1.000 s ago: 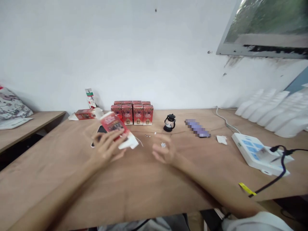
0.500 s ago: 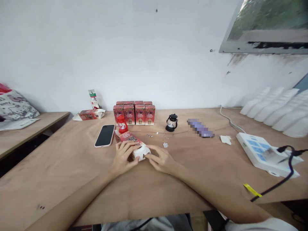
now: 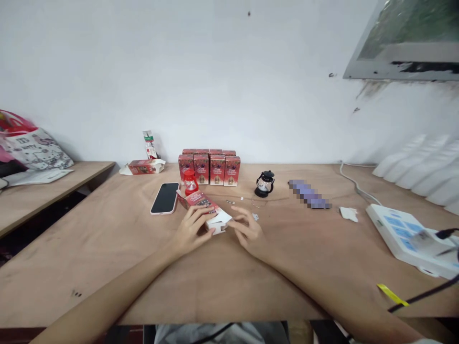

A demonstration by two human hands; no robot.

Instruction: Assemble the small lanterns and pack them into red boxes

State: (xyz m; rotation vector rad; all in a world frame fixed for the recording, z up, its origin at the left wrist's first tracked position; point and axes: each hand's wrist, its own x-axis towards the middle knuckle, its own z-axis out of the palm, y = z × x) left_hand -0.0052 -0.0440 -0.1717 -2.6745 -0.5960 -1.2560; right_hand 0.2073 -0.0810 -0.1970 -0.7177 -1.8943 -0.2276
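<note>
A red printed cardboard box (image 3: 202, 200) lies tilted on the table with its white flaps (image 3: 219, 220) at the near end. My left hand (image 3: 191, 228) grips that near end, fingers over the top and thumb at the front. At the flaps' right side, my right hand (image 3: 251, 233) has its fingers apart, the fingertips touching the white card. Just behind the box stands a small red lantern (image 3: 191, 182). A black lantern (image 3: 264, 184) is farther right. Small white scraps (image 3: 255, 217) and several tiny round pieces (image 3: 230, 201) lie beyond my right hand.
Several red boxes (image 3: 217, 171) stand in rows near the wall. A phone (image 3: 165, 198) lies left of my hands, with an opened red box (image 3: 142, 166) behind it. On the right are a pixelated purple object (image 3: 309, 194), a white power strip (image 3: 409, 239) and stacked white pieces (image 3: 412, 162).
The box came down from the left, raised in my left hand, onto the table between both hands. My right hand moved in to its white flaps. The view has turned slightly left.
</note>
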